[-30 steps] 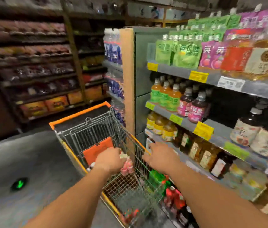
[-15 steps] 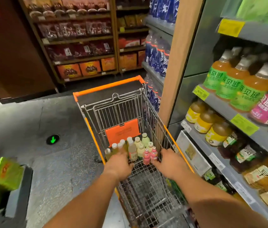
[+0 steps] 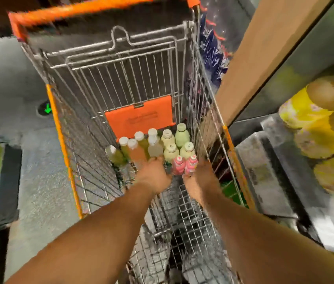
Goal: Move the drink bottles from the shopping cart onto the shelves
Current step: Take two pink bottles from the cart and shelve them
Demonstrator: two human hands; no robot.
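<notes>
1. The drink bottles (image 3: 155, 146) stand upright in a tight cluster on the wire floor of the shopping cart (image 3: 108, 83), toward its far end, just in front of an orange flap (image 3: 138, 119). Their long axes run straight up, caps toward the camera.

2. Both hands are down inside the cart, at the near edge of that cluster. The bottles lie directly beyond the fingers, so the reach is forward and slightly down.

3. The left hand (image 3: 154, 176) sits at the near side of a pale bottle (image 3: 154, 149) and an orange-tinted bottle (image 3: 137, 153). Its fingertips seem to touch them, but motion blur hides the fingers, so I cannot tell whether it grips anything.

4. The right hand (image 3: 200, 177) is up against two pink bottles (image 3: 184, 165), the nearest of the group. It looks to be closing on the right one, though the fingers are hidden behind the knuckles, so the grip is unclear.

5. The pink pair is closest to the right hand; the green and yellow bottles further left fall to the left hand.

6. The shelves (image 3: 285, 171) stand on the right, just beside the cart, stocked with yellow-labelled bottles (image 3: 313, 128). My judgement is that a lift straight up must clear the cart's right wall before swinging right.
</notes>
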